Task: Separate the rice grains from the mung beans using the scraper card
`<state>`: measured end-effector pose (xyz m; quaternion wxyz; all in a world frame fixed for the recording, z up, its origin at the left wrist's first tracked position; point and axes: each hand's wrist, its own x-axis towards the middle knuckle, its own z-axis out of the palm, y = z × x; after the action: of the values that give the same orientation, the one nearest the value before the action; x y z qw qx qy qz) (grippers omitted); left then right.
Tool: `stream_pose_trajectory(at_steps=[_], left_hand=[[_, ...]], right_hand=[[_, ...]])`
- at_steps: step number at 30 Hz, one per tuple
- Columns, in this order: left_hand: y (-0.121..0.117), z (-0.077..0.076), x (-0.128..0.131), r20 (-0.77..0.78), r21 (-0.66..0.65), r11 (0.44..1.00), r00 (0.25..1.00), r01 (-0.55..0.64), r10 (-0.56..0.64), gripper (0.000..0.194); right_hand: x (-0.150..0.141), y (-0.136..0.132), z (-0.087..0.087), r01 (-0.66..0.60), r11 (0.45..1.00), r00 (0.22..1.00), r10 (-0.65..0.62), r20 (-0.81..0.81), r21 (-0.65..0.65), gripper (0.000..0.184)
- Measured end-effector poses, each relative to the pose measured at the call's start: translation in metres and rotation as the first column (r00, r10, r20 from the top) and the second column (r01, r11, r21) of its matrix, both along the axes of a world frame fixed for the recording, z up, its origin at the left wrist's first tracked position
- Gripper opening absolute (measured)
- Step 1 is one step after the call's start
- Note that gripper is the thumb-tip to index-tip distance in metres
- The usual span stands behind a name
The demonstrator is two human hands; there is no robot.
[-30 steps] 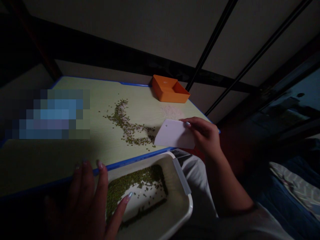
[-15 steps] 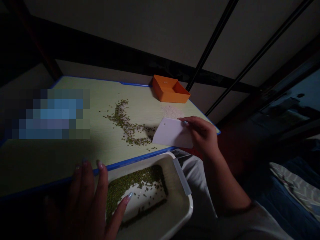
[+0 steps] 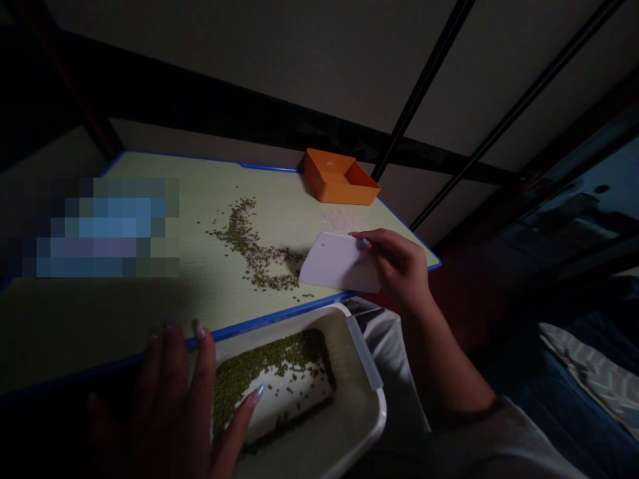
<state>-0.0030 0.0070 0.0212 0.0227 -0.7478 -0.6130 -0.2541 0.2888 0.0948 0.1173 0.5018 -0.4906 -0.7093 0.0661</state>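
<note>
My right hand (image 3: pixel 402 269) pinches the white scraper (image 3: pixel 340 263) — its far edge meets the green beans (image 3: pixel 262 263) strewn on the table (image 3: pixel 200 193). My left hand (image 3: pixel 174 399), holding nothing that I can see, spreads its fingers at the white bin (image 3: pixel 357 406) — more green beans lie inside, just beside the table's blue edge.

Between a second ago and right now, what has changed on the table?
The flat white plastic scraper has slid slightly left, further into the scattered green beans, with the right hand moving along, its grip unchanged. Nothing was newly grasped or released. The left hand, rectangular white plastic tub and open orange box look unmoved.
</note>
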Motion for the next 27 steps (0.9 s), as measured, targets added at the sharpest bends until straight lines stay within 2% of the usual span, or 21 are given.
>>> stream_pose_trajectory(at_steps=[4, 9, 14, 18, 24, 27], left_hand=[[-0.002, 0.005, 0.003, -0.004, -0.016, 1.0, 1.0, -0.011, 0.011, 0.078], [-0.001, 0.007, 0.004, -0.014, -0.036, 0.999, 1.0, 0.0, -0.001, 0.079], [0.0, 0.003, 0.001, -0.008, 0.02, 1.0, 1.0, 0.009, -0.008, 0.079], [-0.001, 0.005, 0.001, -0.026, -0.002, 1.0, 1.0, 0.007, -0.007, 0.08], [-0.004, 0.016, 0.005, -0.006, -0.091, 0.996, 1.0, -0.003, 0.002, 0.084], [-0.003, 0.014, 0.005, 0.01, -0.087, 0.996, 1.0, -0.01, 0.011, 0.082]], right_hand=[[-0.001, 0.0, -0.001, -0.037, 0.999, 0.999, 0.037, -0.029, -0.014, 0.024], [0.001, -0.003, 0.0, -0.023, 0.999, 0.999, 0.023, -0.022, -0.033, 0.024], [0.003, -0.006, 0.002, -0.029, 0.999, 0.999, 0.028, -0.015, -0.041, 0.022], [0.003, -0.008, 0.001, -0.054, 0.998, 0.998, 0.053, -0.022, -0.042, 0.023], [-0.001, -0.007, -0.001, -0.027, 0.998, 0.999, 0.026, -0.024, -0.054, 0.022], [-0.002, -0.006, -0.001, -0.024, 0.999, 0.999, 0.023, -0.026, -0.037, 0.022]])
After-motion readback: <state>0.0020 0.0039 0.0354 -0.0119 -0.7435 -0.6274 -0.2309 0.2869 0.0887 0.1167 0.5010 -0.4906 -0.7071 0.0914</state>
